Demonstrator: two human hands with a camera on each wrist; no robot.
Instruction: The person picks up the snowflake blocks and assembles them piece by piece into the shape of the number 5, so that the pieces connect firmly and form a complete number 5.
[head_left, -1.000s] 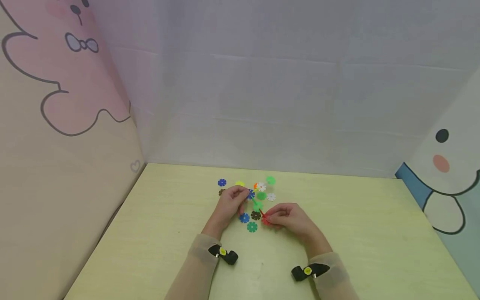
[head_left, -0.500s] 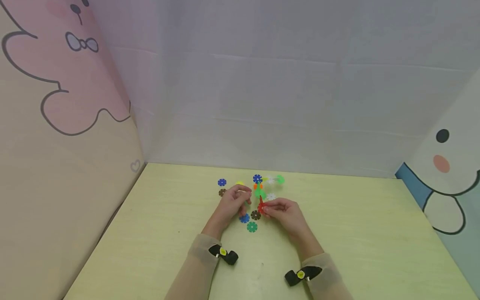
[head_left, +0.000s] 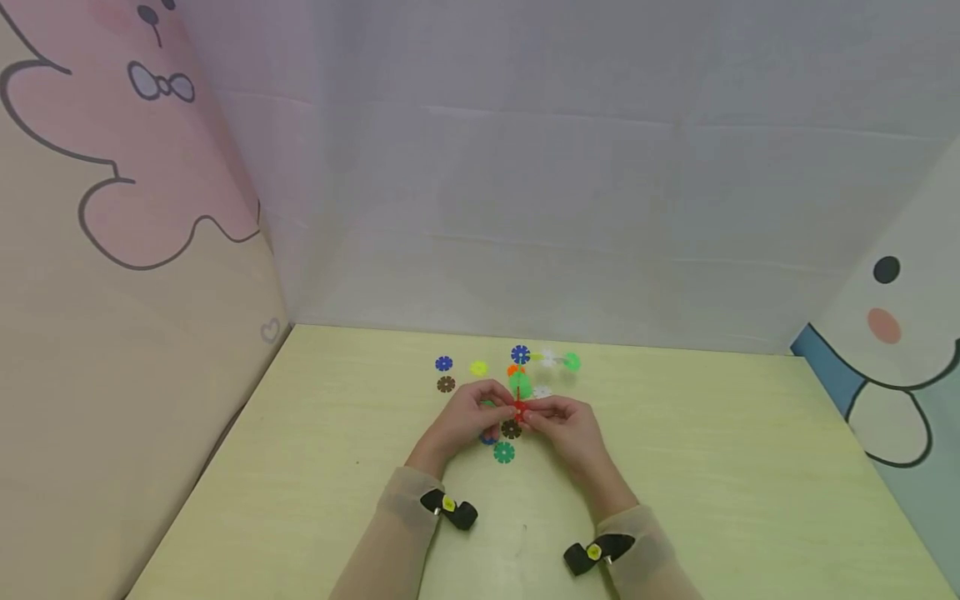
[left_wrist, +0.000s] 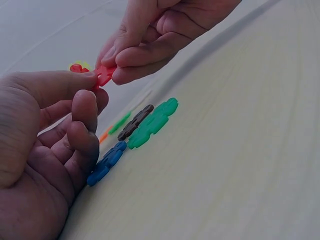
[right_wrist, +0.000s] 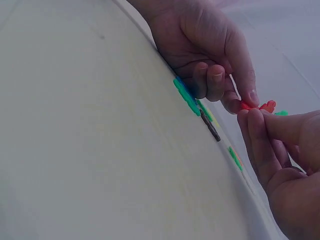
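Observation:
My left hand (head_left: 472, 412) and right hand (head_left: 564, 425) meet at a red snowflake disc (head_left: 520, 411), pinching it from opposite sides between thumb and fingers. A chain of slotted plastic discs runs away from it: an edge-on red piece, a light green piece, a blue disc (head_left: 521, 355), a white disc (head_left: 548, 358) and a light green disc (head_left: 572, 362) at the far end. The wrist views show the red disc (left_wrist: 104, 76) held above the table, its middle largely covered by fingertips. How the pieces slot together near the hands is hard to make out.
Loose discs lie around the hands: brown (head_left: 512, 429), green (head_left: 504, 452) and a partly covered blue disc (left_wrist: 107, 163). Farther back are blue (head_left: 444, 363), yellow (head_left: 478, 367), brown (head_left: 446, 383) and orange (head_left: 515, 370) discs. A pale curtain (head_left: 487, 208) stands behind the table.
My left hand let go of the chain near the blue disc, then came to the red disc and pinched it. My right hand moved up and left, and the chain swung away from me.

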